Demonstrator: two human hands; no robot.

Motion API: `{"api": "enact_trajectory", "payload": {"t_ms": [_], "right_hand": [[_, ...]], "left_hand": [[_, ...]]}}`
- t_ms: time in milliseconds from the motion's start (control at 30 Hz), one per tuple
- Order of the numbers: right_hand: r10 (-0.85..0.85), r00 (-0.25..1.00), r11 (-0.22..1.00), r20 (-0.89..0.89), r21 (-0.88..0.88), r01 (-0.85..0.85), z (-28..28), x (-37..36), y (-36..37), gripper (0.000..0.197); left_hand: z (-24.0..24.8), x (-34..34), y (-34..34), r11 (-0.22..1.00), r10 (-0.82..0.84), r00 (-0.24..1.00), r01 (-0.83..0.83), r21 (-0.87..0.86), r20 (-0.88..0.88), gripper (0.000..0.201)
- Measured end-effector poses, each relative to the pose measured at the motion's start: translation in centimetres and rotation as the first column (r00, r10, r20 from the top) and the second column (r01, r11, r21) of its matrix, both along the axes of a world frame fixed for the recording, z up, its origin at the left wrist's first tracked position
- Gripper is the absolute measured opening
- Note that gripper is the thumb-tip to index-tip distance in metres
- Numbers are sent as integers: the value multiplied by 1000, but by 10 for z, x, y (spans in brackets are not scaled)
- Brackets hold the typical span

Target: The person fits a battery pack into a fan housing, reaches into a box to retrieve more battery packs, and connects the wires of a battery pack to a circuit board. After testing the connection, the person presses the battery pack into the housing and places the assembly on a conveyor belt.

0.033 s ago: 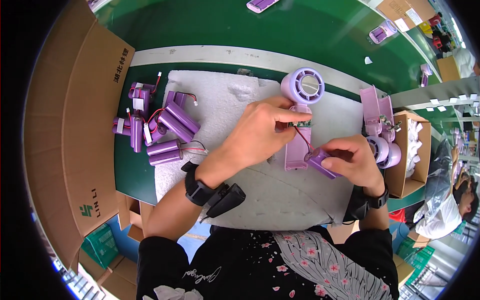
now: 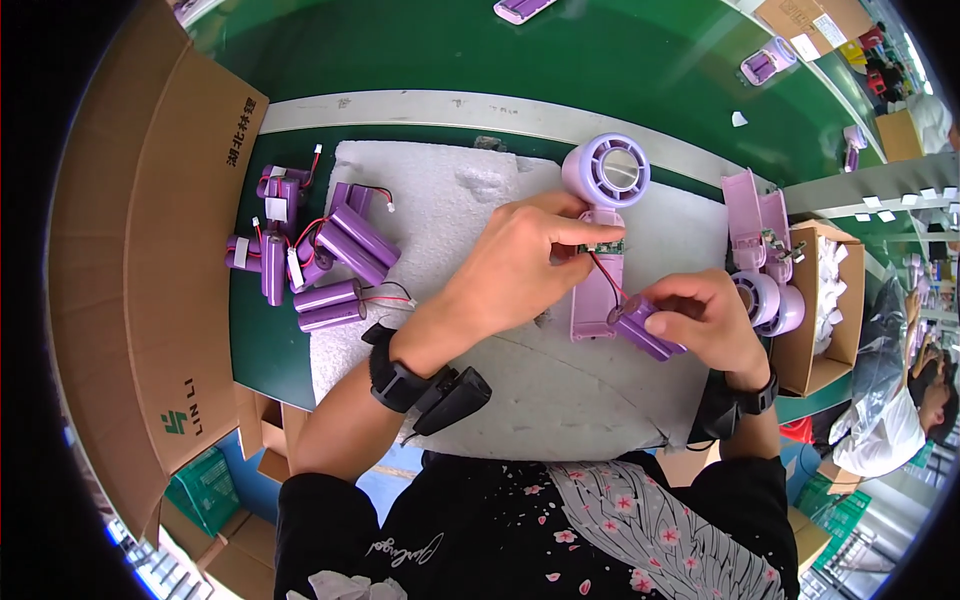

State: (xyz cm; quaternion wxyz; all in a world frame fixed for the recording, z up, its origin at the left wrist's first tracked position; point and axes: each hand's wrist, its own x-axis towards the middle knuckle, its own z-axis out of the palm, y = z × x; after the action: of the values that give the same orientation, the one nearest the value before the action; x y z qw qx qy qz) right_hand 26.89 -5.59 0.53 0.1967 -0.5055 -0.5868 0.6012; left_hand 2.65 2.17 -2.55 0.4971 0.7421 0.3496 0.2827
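Green bench (image 2: 620, 60) — fan shells (image 2: 770, 300) in carton (image 2: 815, 345)

**Around the Work Mat**

A heap of purple cylindrical battery cells (image 2: 315, 250) with red wires lay at the left edge of a white foam mat (image 2: 440, 190), partly on the green table (image 2: 265, 340). A large flattened cardboard sheet (image 2: 150, 260) stood along the far left. At the right, a small open cardboard box (image 2: 815, 300) sat just beside several purple fan shells (image 2: 760, 250) stacked together. Beyond a pale strip (image 2: 420, 108), a green belt (image 2: 560, 60) carried more purple housings (image 2: 765, 65), well apart. A green crate (image 2: 205, 490) sat low on the floor at the left.
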Motion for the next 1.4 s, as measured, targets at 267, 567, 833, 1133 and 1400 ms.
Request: {"api": "enact_trajectory", "payload": {"t_ms": [267, 567, 833, 1133, 1400], "right_hand": [[-318, 803, 864, -504, -502, 27, -3, -6, -1, 56], [-112, 813, 960, -571, -273, -59, 4, -12, -11, 81], [82, 988, 798, 132, 585, -144, 6, -34, -11, 75], [35, 970, 695, 239, 692, -195, -2, -40, -8, 78], [2, 953, 654, 303, 721, -230, -6, -39, -4, 75]], "left_hand": [[4, -2, 4, 999, -46, 999, 47, 28, -29, 39], [1, 0, 2, 990, 2, 1000, 0, 140, -13, 39], [4, 5, -1, 989, 45, 999, -45, 140, 0, 36], [3, 3, 1, 975, -4, 997, 21, 221, -76, 34], [6, 0, 0, 956, -50, 996, 67, 285, -67, 36]]}}
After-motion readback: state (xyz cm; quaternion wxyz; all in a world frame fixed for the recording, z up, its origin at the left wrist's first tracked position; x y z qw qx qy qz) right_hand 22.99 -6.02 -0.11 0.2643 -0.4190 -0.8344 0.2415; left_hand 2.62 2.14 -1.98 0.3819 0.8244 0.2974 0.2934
